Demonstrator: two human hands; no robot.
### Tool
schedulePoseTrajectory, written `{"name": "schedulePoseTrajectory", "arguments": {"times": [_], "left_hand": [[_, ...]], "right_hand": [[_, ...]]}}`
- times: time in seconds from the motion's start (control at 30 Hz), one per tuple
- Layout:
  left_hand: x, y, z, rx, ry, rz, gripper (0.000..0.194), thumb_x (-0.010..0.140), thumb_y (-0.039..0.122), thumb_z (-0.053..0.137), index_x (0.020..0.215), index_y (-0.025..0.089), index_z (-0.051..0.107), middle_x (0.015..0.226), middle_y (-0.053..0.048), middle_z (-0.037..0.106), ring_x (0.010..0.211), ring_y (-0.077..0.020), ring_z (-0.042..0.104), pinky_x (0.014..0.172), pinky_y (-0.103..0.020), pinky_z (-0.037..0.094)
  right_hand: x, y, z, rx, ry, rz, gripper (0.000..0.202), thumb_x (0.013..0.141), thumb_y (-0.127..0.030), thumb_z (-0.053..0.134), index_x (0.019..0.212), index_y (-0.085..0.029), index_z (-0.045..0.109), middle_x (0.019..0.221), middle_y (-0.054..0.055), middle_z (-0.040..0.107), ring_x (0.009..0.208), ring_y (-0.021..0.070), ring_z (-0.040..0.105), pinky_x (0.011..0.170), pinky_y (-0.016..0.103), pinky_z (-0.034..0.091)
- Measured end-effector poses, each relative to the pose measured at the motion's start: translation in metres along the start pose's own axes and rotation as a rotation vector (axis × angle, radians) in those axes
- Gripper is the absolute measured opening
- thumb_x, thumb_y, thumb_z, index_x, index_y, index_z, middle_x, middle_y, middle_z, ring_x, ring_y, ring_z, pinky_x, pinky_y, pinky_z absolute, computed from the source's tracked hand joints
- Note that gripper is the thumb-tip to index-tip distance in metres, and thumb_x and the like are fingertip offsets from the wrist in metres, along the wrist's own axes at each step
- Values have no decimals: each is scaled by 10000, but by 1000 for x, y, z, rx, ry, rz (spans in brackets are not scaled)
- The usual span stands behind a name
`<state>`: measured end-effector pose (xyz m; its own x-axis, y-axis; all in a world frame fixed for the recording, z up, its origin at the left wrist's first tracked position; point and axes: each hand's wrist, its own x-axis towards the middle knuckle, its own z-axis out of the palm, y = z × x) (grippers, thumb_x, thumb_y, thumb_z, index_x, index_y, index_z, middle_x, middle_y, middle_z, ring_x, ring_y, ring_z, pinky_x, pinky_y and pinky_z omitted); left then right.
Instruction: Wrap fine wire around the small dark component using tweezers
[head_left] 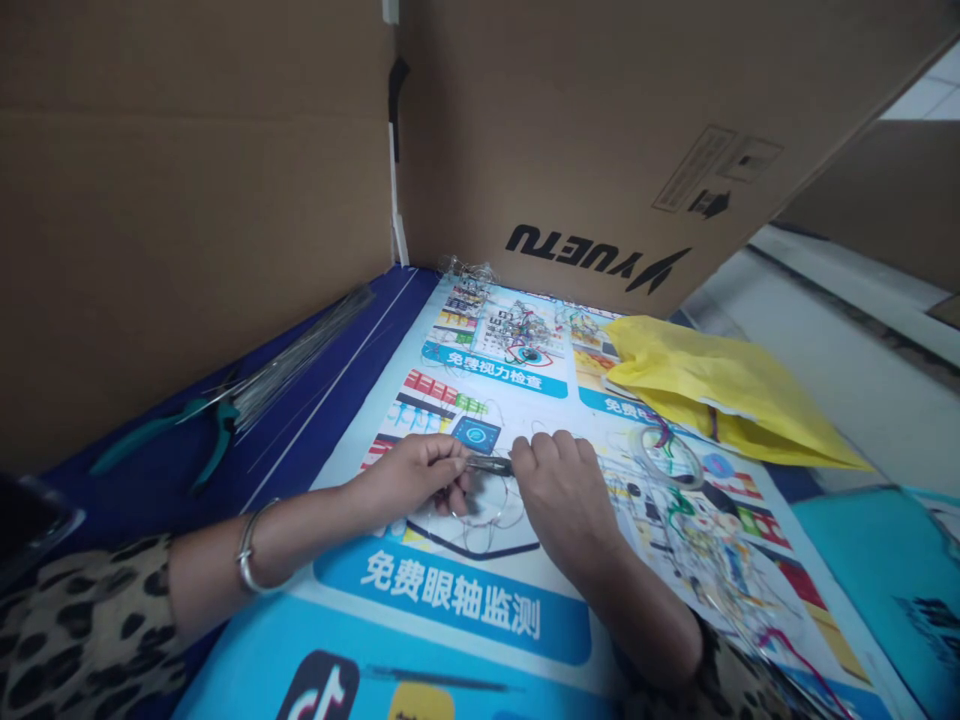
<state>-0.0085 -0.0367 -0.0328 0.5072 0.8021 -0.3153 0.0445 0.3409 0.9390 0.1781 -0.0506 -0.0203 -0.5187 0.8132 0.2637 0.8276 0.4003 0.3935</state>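
Over the printed sheet (525, 520), my right hand (566, 495) is closed round a pair of pliers (489, 464), whose metal jaws point left. Just beside the jaws, the thumb and fingers of my left hand (420, 475) are pinched together near the jaw tips. Thin wire (487, 525) loops below the two hands; whether my left fingers hold that wire is too small to make out. Teal-handled pliers (223, 440) lie to the left, against a bundle of straight thin wires (304, 355).
Cardboard walls (600, 120) stand behind and to the left. A yellow bag (735, 385) lies at the right, near a clear ring-shaped roll (667, 458). Tangled coloured wires (709, 560) spread across the sheet's right side. A teal bag (877, 580) sits at the far right.
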Motion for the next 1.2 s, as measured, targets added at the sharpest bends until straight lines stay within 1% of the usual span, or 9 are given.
{"name": "schedulePoseTrajectory", "arguments": {"times": [0.2, 0.43, 0.8, 1.2], "left_hand": [[1, -4, -1, 3, 19, 16, 215, 835, 311, 489, 723, 131, 521, 546, -1, 603, 483, -72, 536, 492, -181, 385], [0, -4, 0, -3, 3, 40, 209, 838, 294, 479, 716, 130, 520, 551, -6, 612, 476, -67, 535, 498, -181, 395], [0, -4, 0, 24, 13, 29, 216, 830, 299, 485, 702, 128, 519, 530, -5, 597, 468, -71, 532, 475, -175, 377], [1, -5, -1, 37, 13, 34, 217, 835, 287, 477, 696, 125, 516, 518, -4, 587, 458, -71, 526, 466, -177, 377]], "right_hand": [[0, 0, 1, -8, -4, 1, 174, 815, -116, 428, 923, -134, 564, 774, 79, 536, 719, 208, 406, 642, 347, 237], [0, -1, 0, 1, -27, 3, 149, 801, -101, 437, 878, -142, 558, 755, 71, 531, 713, 207, 409, 638, 342, 234], [0, -1, 4, 32, -48, -11, 111, 787, -95, 459, 817, -156, 547, 731, 60, 539, 709, 211, 424, 630, 336, 241], [0, 0, 8, 52, -75, -18, 116, 781, -90, 476, 847, -155, 547, 729, 51, 557, 702, 209, 456, 614, 324, 254]]}}
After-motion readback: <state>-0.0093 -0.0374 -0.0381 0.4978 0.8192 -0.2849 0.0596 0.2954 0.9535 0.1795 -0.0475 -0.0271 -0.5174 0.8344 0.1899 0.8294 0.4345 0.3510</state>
